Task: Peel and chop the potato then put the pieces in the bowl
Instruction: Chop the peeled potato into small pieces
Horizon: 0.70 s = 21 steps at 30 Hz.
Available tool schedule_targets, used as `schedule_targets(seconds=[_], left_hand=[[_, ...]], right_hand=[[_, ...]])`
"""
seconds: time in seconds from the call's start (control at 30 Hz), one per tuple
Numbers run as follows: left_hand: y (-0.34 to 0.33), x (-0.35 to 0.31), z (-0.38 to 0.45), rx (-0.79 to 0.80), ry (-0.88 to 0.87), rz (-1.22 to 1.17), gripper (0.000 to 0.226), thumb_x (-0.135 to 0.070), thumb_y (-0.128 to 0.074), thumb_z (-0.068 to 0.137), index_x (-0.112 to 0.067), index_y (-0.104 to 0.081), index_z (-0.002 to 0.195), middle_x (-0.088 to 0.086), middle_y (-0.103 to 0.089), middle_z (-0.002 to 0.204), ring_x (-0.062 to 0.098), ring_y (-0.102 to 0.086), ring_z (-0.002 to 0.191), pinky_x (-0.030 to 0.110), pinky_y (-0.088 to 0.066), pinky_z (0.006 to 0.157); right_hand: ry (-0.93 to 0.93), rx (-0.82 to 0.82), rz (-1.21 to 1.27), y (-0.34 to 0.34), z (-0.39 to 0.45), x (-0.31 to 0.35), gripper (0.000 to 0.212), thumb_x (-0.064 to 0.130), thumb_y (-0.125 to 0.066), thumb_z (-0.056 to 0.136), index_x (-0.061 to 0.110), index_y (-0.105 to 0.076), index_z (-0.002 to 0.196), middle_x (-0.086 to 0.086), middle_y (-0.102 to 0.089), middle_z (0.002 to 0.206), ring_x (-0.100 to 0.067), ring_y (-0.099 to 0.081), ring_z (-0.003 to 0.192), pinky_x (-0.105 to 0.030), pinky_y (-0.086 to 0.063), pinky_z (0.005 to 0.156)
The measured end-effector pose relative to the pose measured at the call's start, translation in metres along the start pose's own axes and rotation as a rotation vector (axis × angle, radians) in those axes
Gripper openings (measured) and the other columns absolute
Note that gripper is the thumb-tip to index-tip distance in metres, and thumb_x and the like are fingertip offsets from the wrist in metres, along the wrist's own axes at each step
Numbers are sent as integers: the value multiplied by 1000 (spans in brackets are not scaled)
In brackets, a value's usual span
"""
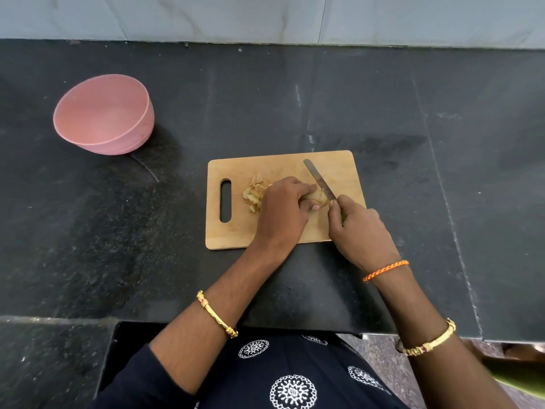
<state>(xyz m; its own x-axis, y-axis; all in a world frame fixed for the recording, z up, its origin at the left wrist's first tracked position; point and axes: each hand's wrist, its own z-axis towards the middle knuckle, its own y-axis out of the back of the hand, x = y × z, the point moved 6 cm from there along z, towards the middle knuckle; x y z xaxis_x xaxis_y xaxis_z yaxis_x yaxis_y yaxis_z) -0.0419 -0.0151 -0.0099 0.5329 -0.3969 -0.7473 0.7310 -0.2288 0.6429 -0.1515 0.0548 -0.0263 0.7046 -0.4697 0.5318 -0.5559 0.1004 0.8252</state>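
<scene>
Pink bowl (pixel 103 114) sits empty, well apart from wooden board (pixel 283 169).

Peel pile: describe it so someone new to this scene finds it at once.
On the black counter lies a wooden board with a slot handle at its left end. The peel pile sits between that slot and the left hand: a heap of thin tan scraps, unlike the whole potato under the knife.

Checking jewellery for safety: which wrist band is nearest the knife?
The orange braided thread on the right wrist, closest to the knife; the two gold bangles sit farther up the forearms.
</scene>
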Motion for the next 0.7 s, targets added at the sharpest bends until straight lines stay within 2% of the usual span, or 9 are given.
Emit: schedule_targets(seconds=[0.1, 0.2, 0.3, 0.37, 0.43, 0.57, 0.7], left_hand=[[-2, 0, -2, -13, 16, 10, 30, -5, -73, 75, -7, -70, 104, 6, -68, 91, 20, -62, 83, 37, -52, 80], [-3, -2, -4, -39, 27, 19, 30, -6, -72, 76, -8, -69, 107, 5, -67, 90, 19, -61, 83, 36, -51, 79], [-2, -2, -5, -53, 28, 10, 30, -6, -72, 77, -8, -69, 107, 4, -67, 90, 18, -61, 84, 34, -52, 79], [-2, -2, -6, -57, 24, -2, 30, -6, -72, 77, -7, -69, 107, 5, -68, 91, 18, -62, 84, 34, -52, 80], [-1, -2, -6, -61, 19, 0, 29, -5, -72, 77, -7, -70, 106, 5, -69, 91, 17, -63, 83, 33, -53, 80], [2, -1, -2, -47, 21, -4, 31, -9, -76, 73, -8, -71, 103, 4, -71, 91, 10, -62, 79, 17, -48, 77], [4, 3, -1, -48, 59, -47, 29, -9, -78, 71, -7, -72, 100, 4, -72, 90, 11, -65, 78, 21, -51, 78]], right_hand=[[-28, 26, -77, 0, -4, 4, 31, 36, -32, 98, 12, -44, 85, -7, -47, 67, -36, -56, 71, -38, -48, 64], [-69, 53, -156, -5, -15, 0, 27, 37, -29, 99, 15, -38, 86, -8, -45, 72, -36, -52, 73, -35, -40, 63], [-87, 65, -185, -6, -28, -4, 25, 36, -28, 100, 16, -35, 87, -6, -41, 68, -34, -48, 71, -34, -37, 61], [-93, 61, -191, -4, -39, -9, 24, 36, -29, 100, 17, -35, 86, -4, -37, 64, -37, -54, 75, -34, -36, 61], [-85, 19, -149, -1, -54, -15, 25, 38, -31, 99, 20, -35, 82, -4, -41, 63, -39, -57, 74, -35, -36, 58], [-9, -162, 90, 13, -63, -14, 29, 38, -38, 95, 20, -34, 72, -3, -43, 50, -34, -48, 52, -38, -40, 50], [48, -182, 58, 14, -28, 5, 27, 36, -39, 97, 18, -38, 76, 1, -40, 54, -34, -47, 60, -35, -38, 54]])
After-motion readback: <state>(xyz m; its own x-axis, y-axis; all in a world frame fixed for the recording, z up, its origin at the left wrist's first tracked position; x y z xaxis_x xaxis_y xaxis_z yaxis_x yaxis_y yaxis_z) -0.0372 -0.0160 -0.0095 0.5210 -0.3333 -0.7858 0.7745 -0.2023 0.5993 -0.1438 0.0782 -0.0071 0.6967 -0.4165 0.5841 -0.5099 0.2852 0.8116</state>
